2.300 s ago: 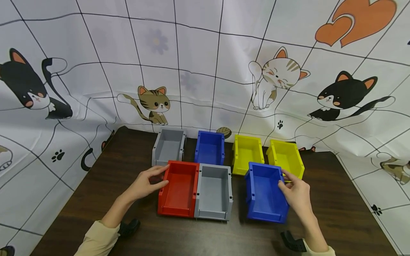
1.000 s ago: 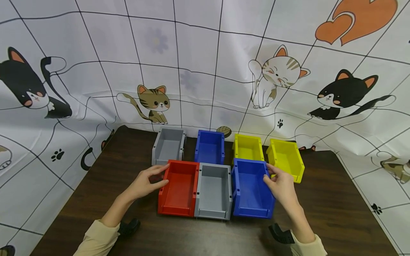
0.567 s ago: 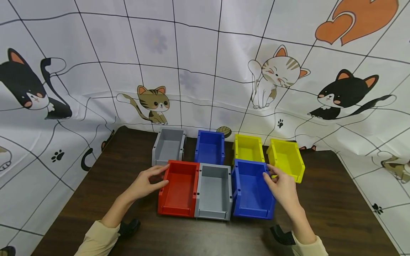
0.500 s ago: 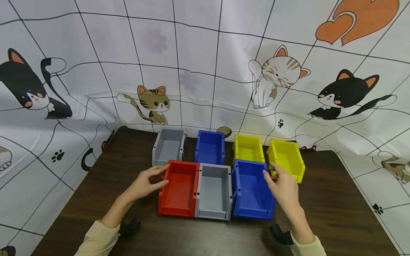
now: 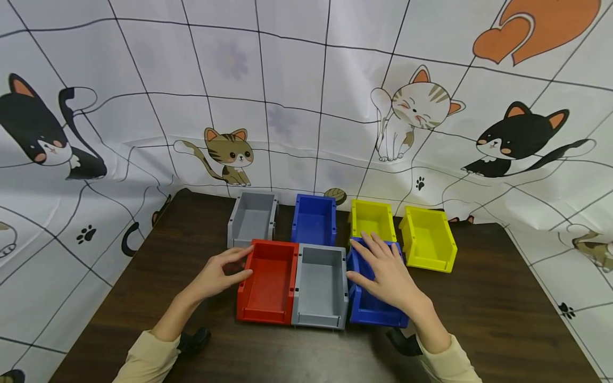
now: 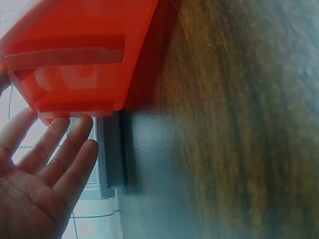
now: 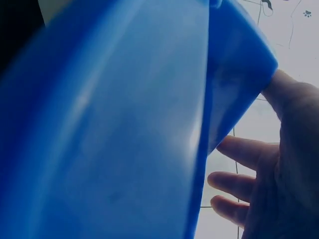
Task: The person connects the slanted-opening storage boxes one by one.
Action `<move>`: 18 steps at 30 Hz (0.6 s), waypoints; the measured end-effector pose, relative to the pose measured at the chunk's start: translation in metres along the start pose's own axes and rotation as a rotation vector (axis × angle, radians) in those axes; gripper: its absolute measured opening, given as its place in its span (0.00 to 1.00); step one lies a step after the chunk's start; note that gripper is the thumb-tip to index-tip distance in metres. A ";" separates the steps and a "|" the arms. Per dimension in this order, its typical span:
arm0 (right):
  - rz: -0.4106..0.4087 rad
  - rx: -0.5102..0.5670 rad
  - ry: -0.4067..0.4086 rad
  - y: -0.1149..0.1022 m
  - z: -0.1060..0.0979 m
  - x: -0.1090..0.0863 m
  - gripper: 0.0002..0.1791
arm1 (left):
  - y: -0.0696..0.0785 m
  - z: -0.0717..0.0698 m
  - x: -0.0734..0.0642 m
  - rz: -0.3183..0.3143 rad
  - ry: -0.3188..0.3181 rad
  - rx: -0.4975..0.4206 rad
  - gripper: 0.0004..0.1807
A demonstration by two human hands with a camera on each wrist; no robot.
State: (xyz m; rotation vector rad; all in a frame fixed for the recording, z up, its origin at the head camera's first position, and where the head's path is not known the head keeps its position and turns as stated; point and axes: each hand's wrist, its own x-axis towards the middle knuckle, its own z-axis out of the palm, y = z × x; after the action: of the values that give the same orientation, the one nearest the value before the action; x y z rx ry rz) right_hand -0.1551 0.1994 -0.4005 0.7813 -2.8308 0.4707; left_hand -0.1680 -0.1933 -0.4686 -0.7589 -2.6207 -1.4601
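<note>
In the head view, my left hand [image 5: 216, 274] rests against the left side of a red bin [image 5: 266, 290], its thumb and index finger at the rim. The left wrist view shows its fingers nearly straight against the end of the red bin [image 6: 75, 74]. A gray bin [image 5: 320, 287] stands directly beside the red one. Flush along the gray bin's right side is a blue bin [image 5: 380, 316], partly hidden by my right hand [image 5: 385, 274], which lies over it with fingers spread. In the right wrist view the blue bin [image 7: 124, 124] fills much of the picture.
Behind this row stand a second gray bin [image 5: 252, 218], another blue bin [image 5: 313, 219] and two yellow bins [image 5: 372, 217], the right one slightly askew. All are on a dark wooden table [image 5: 488, 298]. A cat-print cloth [image 5: 297, 106] hangs behind.
The blue bin moved left until it stood beside the gray bin. My right hand then left its right rim and swung left over it, fingers spread. My left hand stayed at the red bin.
</note>
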 end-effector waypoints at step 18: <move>0.047 -0.066 -0.084 -0.001 0.005 -0.001 0.39 | 0.041 -0.008 0.001 0.007 -0.005 -0.011 0.28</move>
State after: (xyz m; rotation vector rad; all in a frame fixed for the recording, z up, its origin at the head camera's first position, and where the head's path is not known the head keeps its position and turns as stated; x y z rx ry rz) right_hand -0.1542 0.1968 -0.4050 0.7406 -2.9314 0.3563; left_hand -0.1522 -0.1813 -0.4320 -0.7731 -2.6136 -1.4741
